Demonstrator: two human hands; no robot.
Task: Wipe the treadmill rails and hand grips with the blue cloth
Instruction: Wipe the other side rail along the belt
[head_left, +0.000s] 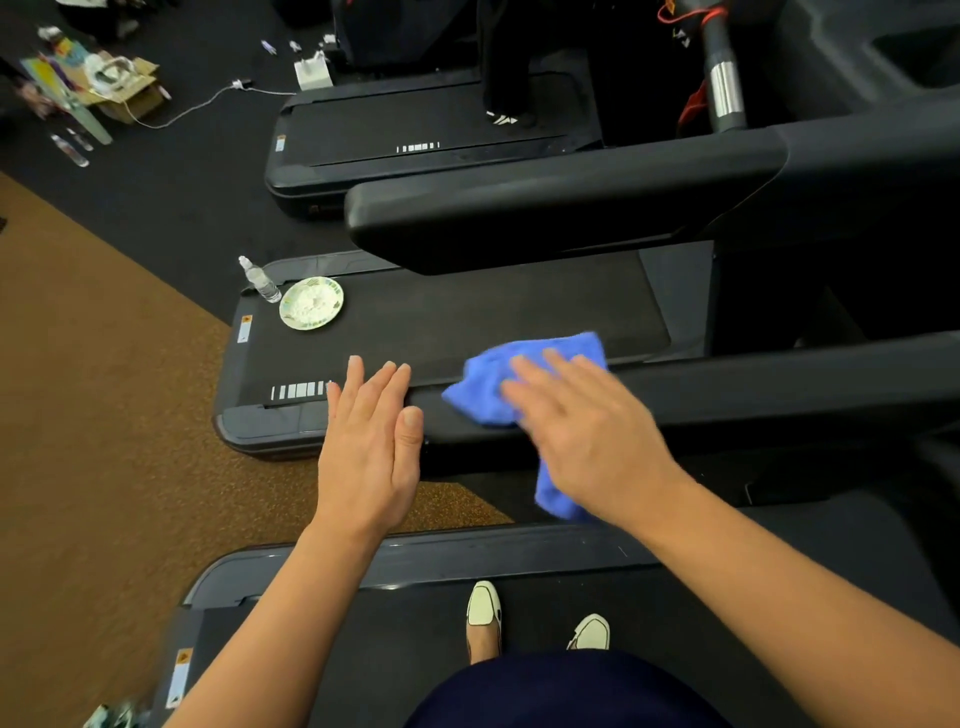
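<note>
The blue cloth (491, 382) lies draped over the near black treadmill rail (727, 395), one corner hanging down on my side. My right hand (582, 431) presses flat on the cloth with fingers spread. My left hand (371, 447) hovers flat, fingers together, just off the rail's left end and holds nothing. A second, wider rail (545, 208) runs parallel farther away. A silver-banded hand grip (724, 83) stands at the upper right.
On the middle treadmill belt sit a small water bottle (260, 280) and a plate (311, 303). My feet in white shoes (484, 603) stand on the near belt. Another person's leg stands on the far treadmill (415, 130). Clutter and a cable lie at top left.
</note>
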